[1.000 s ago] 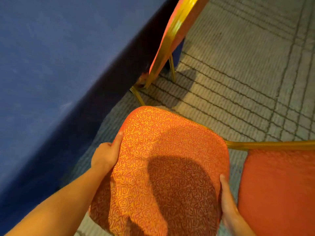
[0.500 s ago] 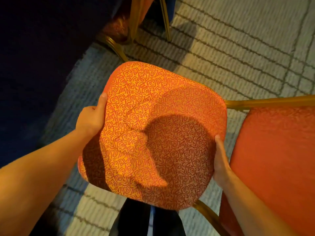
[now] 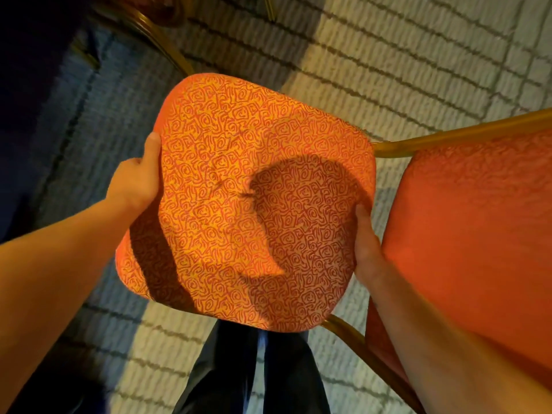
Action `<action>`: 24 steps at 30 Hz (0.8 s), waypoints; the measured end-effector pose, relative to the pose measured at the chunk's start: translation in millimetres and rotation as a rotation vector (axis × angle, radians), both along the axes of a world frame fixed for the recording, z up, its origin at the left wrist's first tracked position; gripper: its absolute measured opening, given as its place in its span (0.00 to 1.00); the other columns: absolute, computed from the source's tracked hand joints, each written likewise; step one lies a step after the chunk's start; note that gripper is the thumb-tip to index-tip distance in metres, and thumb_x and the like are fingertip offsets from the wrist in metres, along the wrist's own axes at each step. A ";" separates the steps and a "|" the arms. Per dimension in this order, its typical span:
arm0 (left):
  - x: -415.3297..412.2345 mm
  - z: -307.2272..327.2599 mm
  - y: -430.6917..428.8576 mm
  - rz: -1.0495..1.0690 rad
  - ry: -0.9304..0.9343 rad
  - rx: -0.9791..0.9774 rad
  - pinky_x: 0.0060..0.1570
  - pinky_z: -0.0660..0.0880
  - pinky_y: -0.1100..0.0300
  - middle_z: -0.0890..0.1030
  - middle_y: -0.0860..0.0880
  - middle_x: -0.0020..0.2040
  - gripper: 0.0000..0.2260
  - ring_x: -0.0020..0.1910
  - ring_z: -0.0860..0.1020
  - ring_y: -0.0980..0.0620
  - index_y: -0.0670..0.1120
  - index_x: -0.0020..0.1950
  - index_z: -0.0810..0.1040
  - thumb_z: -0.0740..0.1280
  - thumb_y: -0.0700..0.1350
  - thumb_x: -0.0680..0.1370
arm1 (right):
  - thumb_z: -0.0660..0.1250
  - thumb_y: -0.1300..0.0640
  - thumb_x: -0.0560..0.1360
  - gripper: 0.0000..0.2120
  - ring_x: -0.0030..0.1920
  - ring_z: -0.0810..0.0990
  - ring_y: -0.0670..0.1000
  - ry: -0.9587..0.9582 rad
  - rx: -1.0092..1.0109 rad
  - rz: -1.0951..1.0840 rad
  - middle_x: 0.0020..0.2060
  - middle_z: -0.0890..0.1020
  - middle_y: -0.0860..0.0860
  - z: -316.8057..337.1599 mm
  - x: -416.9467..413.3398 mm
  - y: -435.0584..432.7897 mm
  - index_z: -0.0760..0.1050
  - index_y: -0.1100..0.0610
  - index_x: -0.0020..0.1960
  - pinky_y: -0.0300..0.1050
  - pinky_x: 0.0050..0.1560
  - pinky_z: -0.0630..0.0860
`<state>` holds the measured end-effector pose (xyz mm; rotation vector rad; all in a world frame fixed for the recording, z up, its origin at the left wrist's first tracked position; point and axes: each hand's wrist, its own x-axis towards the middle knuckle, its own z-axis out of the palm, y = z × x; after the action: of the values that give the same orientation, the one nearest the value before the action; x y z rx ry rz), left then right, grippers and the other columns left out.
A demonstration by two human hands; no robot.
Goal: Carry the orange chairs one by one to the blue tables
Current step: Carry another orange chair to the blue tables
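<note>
Carpet (image 3: 388, 55): pale, ribbed weave, dark grid lines, covers most of frame. Blue table (image 3: 27, 100): dark cloth edge at far left, deep shadow, little detail. Orange chair (image 3: 251, 204) in the middle, seen from above: padded seat, rounded-square, woven orange fabric with red squiggle print, creased near centre; plain orange backrest (image 3: 472, 234) at right, gold metal tube frame (image 3: 448, 138). Second chair's gold leg (image 3: 167, 46) at top left, just beside the table. Left hand (image 3: 134, 180) clamps the seat's left edge, thumb on top; right hand (image 3: 367, 249) grips the right edge, fingers underneath, hidden. Judging: chair is near the table, not yet tucked in; one seems placed. Remaining count unknown.
</note>
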<state>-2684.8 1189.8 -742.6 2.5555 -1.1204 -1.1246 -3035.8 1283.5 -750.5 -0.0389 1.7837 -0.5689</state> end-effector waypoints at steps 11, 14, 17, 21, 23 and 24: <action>-56.9 47.5 28.9 -0.100 -0.114 -0.161 0.62 0.67 0.45 0.73 0.34 0.62 0.25 0.63 0.71 0.35 0.36 0.62 0.70 0.62 0.56 0.77 | 0.65 0.47 0.76 0.19 0.47 0.78 0.52 0.102 0.065 0.149 0.56 0.79 0.54 73.7 11.2 -9.5 0.73 0.55 0.63 0.44 0.41 0.72; -82.8 78.9 37.4 -0.081 0.133 -0.055 0.57 0.70 0.49 0.78 0.35 0.54 0.21 0.57 0.76 0.39 0.36 0.48 0.76 0.57 0.54 0.81 | 0.64 0.51 0.78 0.07 0.40 0.73 0.48 0.154 0.012 0.258 0.48 0.77 0.53 111.3 12.0 -9.2 0.75 0.54 0.48 0.47 0.52 0.72; -107.1 119.4 49.1 -0.115 0.281 0.049 0.52 0.71 0.52 0.80 0.34 0.51 0.22 0.54 0.78 0.38 0.40 0.40 0.74 0.54 0.54 0.83 | 0.62 0.56 0.80 0.04 0.40 0.71 0.47 0.149 -0.071 0.288 0.41 0.75 0.50 154.9 13.8 -4.6 0.74 0.54 0.49 0.41 0.45 0.69; -136.8 187.3 72.0 -0.114 0.339 0.042 0.52 0.70 0.51 0.79 0.31 0.55 0.25 0.58 0.76 0.35 0.30 0.54 0.76 0.55 0.53 0.83 | 0.66 0.54 0.79 0.02 0.45 0.74 0.50 0.113 -0.147 0.359 0.36 0.73 0.46 215.0 7.0 12.1 0.75 0.53 0.49 0.41 0.46 0.71; -151.0 214.6 82.3 -0.105 0.366 0.045 0.55 0.70 0.52 0.78 0.32 0.58 0.25 0.59 0.76 0.36 0.31 0.57 0.76 0.54 0.53 0.83 | 0.67 0.53 0.77 0.05 0.45 0.74 0.50 0.091 -0.202 0.416 0.36 0.74 0.47 238.9 -0.2 19.4 0.76 0.51 0.43 0.46 0.51 0.71; -157.4 224.4 87.7 -0.104 0.377 0.046 0.56 0.70 0.52 0.78 0.33 0.58 0.24 0.59 0.76 0.37 0.32 0.57 0.77 0.54 0.53 0.83 | 0.67 0.53 0.77 0.07 0.42 0.73 0.49 0.096 -0.224 0.449 0.35 0.74 0.48 251.9 -4.5 22.6 0.75 0.52 0.41 0.45 0.48 0.70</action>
<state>-2842.2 1277.5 -518.3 2.2038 -1.1467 -1.5891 -3040.3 1306.1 -498.6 -0.6142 1.7214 -0.4409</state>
